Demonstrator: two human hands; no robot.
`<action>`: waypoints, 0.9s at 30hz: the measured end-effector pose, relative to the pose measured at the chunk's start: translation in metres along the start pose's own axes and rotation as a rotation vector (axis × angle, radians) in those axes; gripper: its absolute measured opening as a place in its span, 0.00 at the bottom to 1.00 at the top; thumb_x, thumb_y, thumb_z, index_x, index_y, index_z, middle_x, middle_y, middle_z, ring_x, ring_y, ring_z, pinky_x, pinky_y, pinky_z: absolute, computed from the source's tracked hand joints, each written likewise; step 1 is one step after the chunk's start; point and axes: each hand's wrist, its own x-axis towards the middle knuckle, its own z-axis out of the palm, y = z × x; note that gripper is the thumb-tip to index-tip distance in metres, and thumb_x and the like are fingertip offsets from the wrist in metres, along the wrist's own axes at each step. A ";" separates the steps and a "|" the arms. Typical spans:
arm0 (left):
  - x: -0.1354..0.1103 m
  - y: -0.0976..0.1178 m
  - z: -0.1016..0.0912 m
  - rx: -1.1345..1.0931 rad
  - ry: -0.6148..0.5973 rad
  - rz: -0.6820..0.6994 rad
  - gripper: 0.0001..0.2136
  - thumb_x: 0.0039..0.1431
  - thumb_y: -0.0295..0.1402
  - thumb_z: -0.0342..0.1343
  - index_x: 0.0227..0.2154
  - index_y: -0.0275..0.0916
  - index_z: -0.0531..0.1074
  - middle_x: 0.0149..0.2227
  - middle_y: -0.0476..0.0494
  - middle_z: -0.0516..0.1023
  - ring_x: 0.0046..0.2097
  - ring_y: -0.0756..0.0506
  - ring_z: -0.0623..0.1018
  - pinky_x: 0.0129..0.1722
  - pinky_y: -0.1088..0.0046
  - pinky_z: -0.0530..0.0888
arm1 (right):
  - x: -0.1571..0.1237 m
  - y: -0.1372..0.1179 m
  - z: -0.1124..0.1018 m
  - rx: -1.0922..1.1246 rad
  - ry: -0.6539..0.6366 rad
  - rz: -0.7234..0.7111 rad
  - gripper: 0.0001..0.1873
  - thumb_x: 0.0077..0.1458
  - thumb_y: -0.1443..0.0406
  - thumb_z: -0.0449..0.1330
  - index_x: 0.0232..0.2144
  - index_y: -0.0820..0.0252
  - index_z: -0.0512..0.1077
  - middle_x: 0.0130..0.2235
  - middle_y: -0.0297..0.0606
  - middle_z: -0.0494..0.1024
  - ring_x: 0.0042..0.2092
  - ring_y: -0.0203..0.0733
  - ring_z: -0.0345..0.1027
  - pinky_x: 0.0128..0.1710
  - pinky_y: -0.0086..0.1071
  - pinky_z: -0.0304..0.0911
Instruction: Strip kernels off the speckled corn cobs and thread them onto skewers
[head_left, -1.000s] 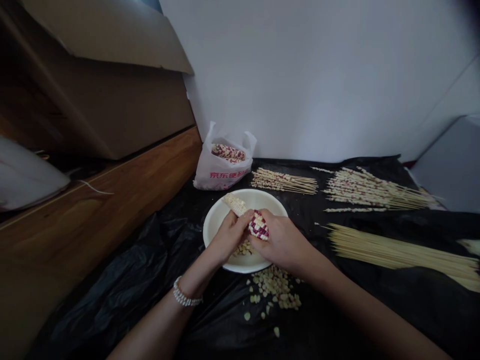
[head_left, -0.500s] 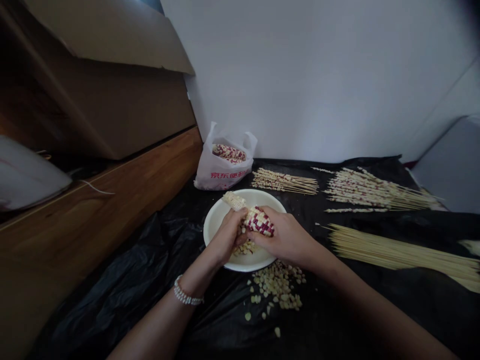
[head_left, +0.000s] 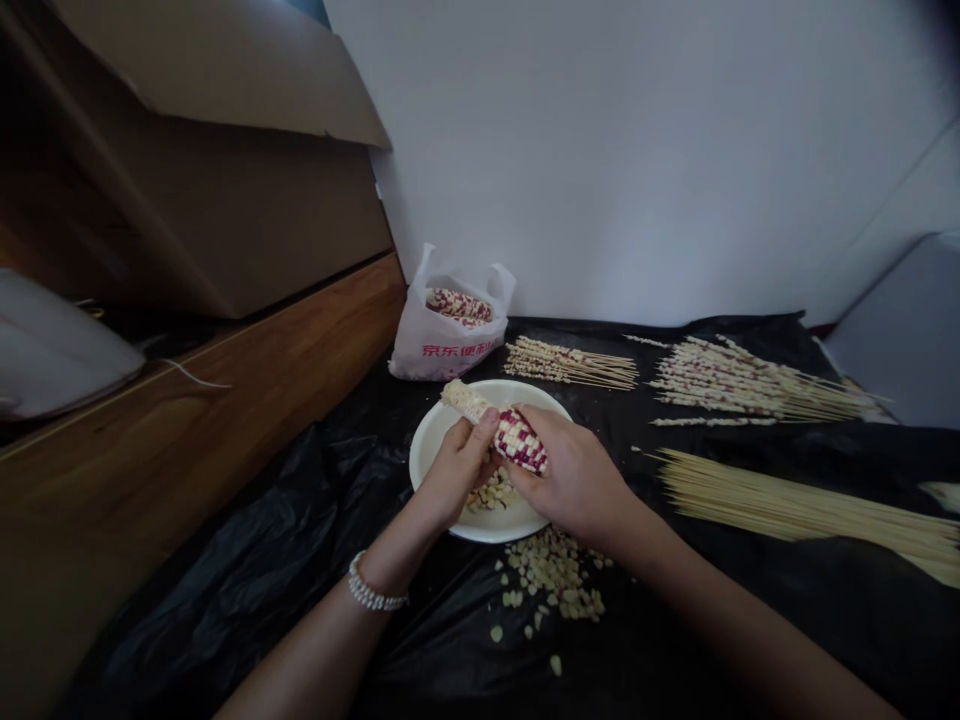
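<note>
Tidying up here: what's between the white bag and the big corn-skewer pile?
A smaller bunch of corn skewers, on the black sheet between bag and pile, in the head view.

White bag (head_left: 450, 345), bare skewers (head_left: 787, 505)

The corn cob (head_left: 501, 427), half stripped with red-white kernels remaining, lies tilted between the fingers (head_left: 480, 430) of both hands.

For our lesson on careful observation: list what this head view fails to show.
In the head view:
Corn cob: its near end, buried in the right hand.
Bowl: its floor, covered by the left hand and the right.
Bag: its cob count, hidden by the bag wall.
Bare skewers: their ends, cut by the right edge.
</note>
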 end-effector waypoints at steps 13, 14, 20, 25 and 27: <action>0.000 -0.005 -0.001 0.043 0.030 -0.007 0.29 0.50 0.63 0.58 0.30 0.39 0.64 0.23 0.55 0.61 0.23 0.54 0.60 0.21 0.78 0.54 | -0.002 -0.003 -0.001 -0.116 -0.055 0.019 0.29 0.55 0.61 0.56 0.58 0.66 0.67 0.49 0.52 0.77 0.46 0.56 0.73 0.43 0.45 0.66; 0.000 -0.004 -0.001 0.044 0.046 -0.017 0.29 0.48 0.63 0.60 0.31 0.39 0.65 0.23 0.55 0.61 0.23 0.54 0.60 0.21 0.79 0.54 | -0.002 -0.003 -0.001 -0.136 -0.057 0.023 0.30 0.55 0.62 0.56 0.60 0.67 0.67 0.49 0.53 0.77 0.46 0.56 0.73 0.42 0.45 0.66; -0.001 -0.002 -0.002 0.078 0.057 -0.025 0.27 0.50 0.62 0.59 0.27 0.40 0.63 0.18 0.56 0.60 0.20 0.55 0.55 0.20 0.78 0.50 | -0.004 -0.004 0.003 -0.182 -0.032 0.013 0.31 0.55 0.61 0.57 0.60 0.67 0.66 0.49 0.52 0.77 0.44 0.55 0.74 0.41 0.44 0.67; 0.003 -0.007 -0.006 0.026 -0.037 -0.056 0.30 0.55 0.67 0.47 0.24 0.40 0.62 0.16 0.54 0.61 0.17 0.56 0.52 0.18 0.75 0.46 | -0.003 -0.002 0.001 -0.221 -0.026 -0.009 0.29 0.57 0.61 0.56 0.60 0.66 0.67 0.50 0.52 0.77 0.44 0.55 0.74 0.40 0.43 0.67; 0.004 -0.007 -0.005 0.006 -0.052 -0.060 0.30 0.55 0.67 0.48 0.24 0.40 0.61 0.16 0.55 0.59 0.17 0.56 0.51 0.18 0.75 0.45 | -0.003 -0.002 0.000 -0.266 -0.018 -0.020 0.30 0.56 0.63 0.57 0.61 0.65 0.66 0.51 0.53 0.77 0.43 0.54 0.74 0.39 0.43 0.67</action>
